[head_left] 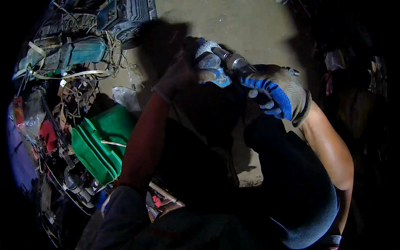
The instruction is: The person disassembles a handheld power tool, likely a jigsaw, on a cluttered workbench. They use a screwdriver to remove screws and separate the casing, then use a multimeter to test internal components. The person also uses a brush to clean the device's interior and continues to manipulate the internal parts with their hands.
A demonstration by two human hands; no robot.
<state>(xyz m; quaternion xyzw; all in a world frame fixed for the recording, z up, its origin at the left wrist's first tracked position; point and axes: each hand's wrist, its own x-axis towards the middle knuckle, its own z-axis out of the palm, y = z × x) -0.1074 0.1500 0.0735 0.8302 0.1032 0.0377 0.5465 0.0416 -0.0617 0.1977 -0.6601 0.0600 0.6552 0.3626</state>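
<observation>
Both my hands wear work gloves with blue coating and pale knit. They are raised close together over the floor, in front of my knees. My right hand (271, 91) is closed around a metal socket tool (239, 63). The tool's cylindrical, stepped body points up and left toward my left hand, and a small bright metal end (293, 72) sticks out behind the right knuckles. My left hand (208, 62) is partly in shadow, its fingers curled at the tool's far tip. Darkness and the fingers hide exactly what it grips there.
To the left stands a green plastic bin (98, 141) with a thin stick across it. Beyond it lie a teal motor housing (85, 52), a finned motor (133, 18), tangled cables and scrap parts. A clear plastic bag (126, 98) rests on the concrete floor (241, 21). Dark clutter fills the right side.
</observation>
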